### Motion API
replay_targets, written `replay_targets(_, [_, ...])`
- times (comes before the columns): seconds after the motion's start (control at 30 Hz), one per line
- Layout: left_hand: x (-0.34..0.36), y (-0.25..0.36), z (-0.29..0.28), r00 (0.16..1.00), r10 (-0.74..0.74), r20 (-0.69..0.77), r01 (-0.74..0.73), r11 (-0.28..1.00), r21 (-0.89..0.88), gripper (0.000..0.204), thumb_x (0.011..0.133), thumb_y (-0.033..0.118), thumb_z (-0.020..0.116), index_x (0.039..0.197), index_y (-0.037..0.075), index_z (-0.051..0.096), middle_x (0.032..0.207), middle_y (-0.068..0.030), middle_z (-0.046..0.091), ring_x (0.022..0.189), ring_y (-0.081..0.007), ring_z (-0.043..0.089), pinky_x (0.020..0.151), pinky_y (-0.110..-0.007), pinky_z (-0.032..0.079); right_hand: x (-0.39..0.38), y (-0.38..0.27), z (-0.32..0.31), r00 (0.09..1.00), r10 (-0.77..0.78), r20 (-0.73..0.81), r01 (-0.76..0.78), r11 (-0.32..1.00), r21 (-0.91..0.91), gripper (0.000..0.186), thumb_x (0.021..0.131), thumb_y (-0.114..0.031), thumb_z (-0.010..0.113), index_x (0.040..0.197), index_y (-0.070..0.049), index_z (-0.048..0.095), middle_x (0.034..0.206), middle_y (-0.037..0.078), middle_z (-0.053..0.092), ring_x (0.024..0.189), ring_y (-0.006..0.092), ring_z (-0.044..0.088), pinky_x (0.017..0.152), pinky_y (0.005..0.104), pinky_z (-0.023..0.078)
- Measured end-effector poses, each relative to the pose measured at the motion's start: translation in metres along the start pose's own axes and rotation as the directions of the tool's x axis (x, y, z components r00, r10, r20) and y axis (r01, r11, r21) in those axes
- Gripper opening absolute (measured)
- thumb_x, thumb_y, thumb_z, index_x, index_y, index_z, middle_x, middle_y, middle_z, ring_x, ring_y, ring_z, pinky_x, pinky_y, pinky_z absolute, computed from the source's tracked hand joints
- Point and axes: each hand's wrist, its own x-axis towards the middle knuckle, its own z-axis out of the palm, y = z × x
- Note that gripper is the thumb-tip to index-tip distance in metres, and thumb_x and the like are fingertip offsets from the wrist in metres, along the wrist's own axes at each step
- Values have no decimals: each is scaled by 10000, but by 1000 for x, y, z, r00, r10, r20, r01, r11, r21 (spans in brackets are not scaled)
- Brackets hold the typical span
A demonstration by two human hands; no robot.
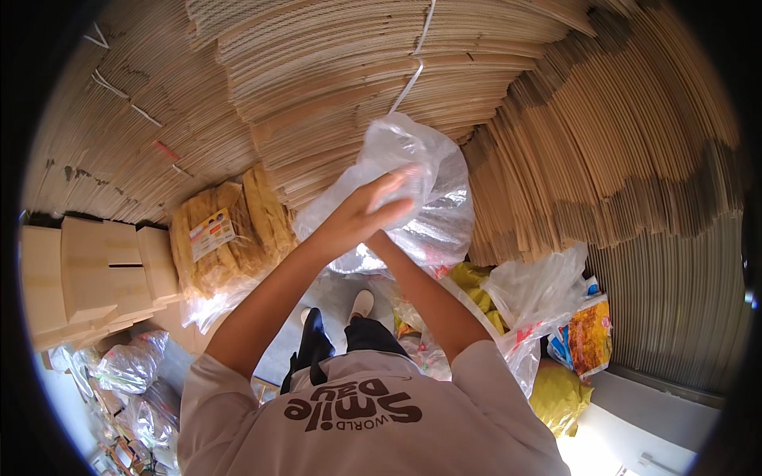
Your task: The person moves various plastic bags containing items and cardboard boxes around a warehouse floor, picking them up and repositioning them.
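A large clear plastic bag (pixel 440 186) hangs crumpled in front of me, its upper part spread out against the cardboard. My left hand (pixel 369 206) reaches over it with the fingers stretched out and the thumb apart, slightly smeared by motion. The palm side is toward the plastic; whether it touches cannot be made out. My right forearm (pixel 429 293) crosses up from the right to a point just below the left hand. Behind the left wrist and the plastic, my right hand is hidden, so its grip does not show.
Tall stacks of flat cardboard (pixel 365 71) rise ahead and to the right (pixel 587 166). On the left are a plastic-wrapped yellowish bundle (pixel 226 230) and cardboard boxes (pixel 103 270). Clear and yellow plastic bags (pixel 532 293) lie at the right, beside a colourful printed package (pixel 587 337).
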Motion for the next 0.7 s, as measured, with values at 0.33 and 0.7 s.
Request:
replay_targets(0.33, [-246, -140, -50, 646, -474, -598, 350, 880, -321, 599, 761, 248, 489, 1229, 60, 167, 1132, -127, 404, 1013, -184, 403, 858, -309, 291, 46, 79, -128, 963, -233, -132, 113, 800, -589, 417, 786, -205, 362, 1150, -7, 317, 1180, 188, 319, 1099, 281, 298, 912, 369, 202])
replay_targets(0.7, [-496, -296, 53, -166, -891, -423, 423, 323, -847, 646, 709, 218, 505, 1225, 113, 131, 963, -115, 511, 704, -217, 542, 575, -330, 405, 27, 52, -224, 695, 532, -484, -431, 847, 312, 754, 654, -223, 572, 1234, -123, 102, 1186, 65, 258, 1015, 231, 327, 761, 395, 334])
